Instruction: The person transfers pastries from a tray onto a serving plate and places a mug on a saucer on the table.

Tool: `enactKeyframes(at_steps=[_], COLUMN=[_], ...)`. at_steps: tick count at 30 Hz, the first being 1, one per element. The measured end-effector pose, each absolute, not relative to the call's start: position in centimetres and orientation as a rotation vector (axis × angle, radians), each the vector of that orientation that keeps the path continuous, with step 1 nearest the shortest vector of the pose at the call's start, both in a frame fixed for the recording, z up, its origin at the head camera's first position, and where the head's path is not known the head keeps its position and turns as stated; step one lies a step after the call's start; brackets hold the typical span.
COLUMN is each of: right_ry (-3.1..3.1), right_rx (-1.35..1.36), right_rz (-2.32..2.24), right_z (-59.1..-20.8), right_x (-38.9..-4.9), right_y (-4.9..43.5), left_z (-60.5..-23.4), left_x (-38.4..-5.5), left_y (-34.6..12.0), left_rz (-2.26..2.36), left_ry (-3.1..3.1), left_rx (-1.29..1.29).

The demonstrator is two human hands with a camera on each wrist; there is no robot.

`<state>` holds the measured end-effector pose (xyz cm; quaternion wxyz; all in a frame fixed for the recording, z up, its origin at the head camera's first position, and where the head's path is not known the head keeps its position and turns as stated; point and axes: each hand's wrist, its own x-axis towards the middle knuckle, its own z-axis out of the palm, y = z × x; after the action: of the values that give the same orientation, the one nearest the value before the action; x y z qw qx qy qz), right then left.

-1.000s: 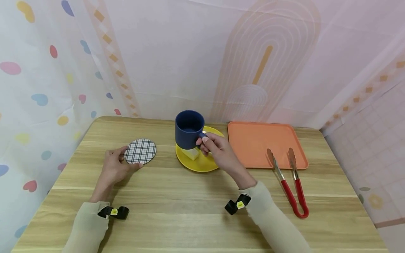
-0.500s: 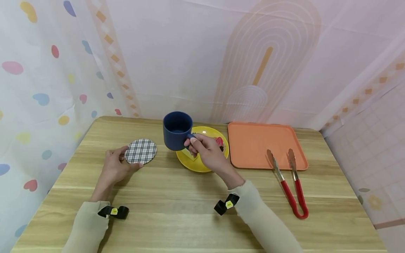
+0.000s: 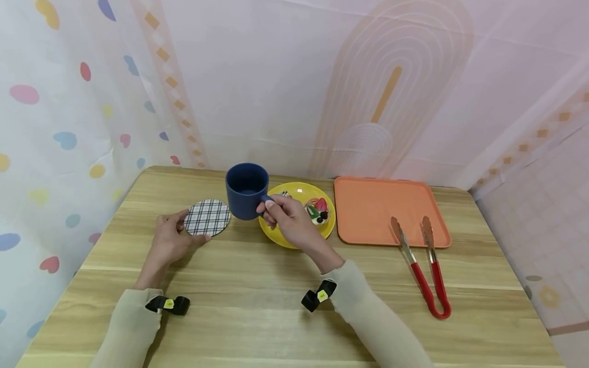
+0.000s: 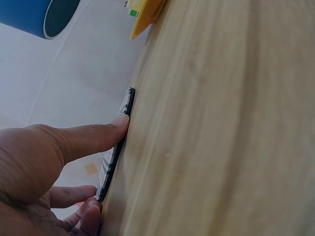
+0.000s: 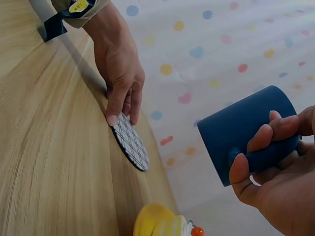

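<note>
My right hand [image 3: 294, 220] grips the handle of a dark blue mug [image 3: 245, 203], holding it upright in the air between the coaster and the yellow plate. In the right wrist view the mug [image 5: 236, 125] is well above the tabletop, fingers curled through its handle. On the table at the left lies a round black-and-white plaid coaster [image 3: 208, 217]. My left hand [image 3: 170, 241] holds it by its edge, thumb at the near side and fingers at the far left. The left wrist view shows the coaster [image 4: 110, 160] flat against the wood, between thumb and fingertips.
Behind my right hand stands a yellow plate [image 3: 277, 236] with a fruit-topped pastry [image 3: 318, 210] and other food partly hidden. An orange tray [image 3: 363, 209] is at the back right, with red-handled tongs [image 3: 426, 286] resting over its front edge. Patterned cloth hangs behind the table [image 3: 257, 317].
My right hand has carried the mug leftward, away from over the plate and toward the coaster, uncovering the pastry. The left hand stays at the coaster.
</note>
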<state>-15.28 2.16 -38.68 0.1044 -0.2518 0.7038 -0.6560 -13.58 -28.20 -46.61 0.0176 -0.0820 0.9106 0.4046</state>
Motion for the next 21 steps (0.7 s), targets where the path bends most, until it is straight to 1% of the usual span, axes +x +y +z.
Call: enactKeyframes(at_steps=[21], right_ry=[2.044], right_rx=[-0.674], right_rz=[-1.912], right_z=[-38.6], right_x=[-15.6], right_y=[-0.9], left_z=[-46.5], left_x=[-13.5], left_y=[-28.1], left_rz=[1.294], left_ry=[2.802], left_rx=[-0.250])
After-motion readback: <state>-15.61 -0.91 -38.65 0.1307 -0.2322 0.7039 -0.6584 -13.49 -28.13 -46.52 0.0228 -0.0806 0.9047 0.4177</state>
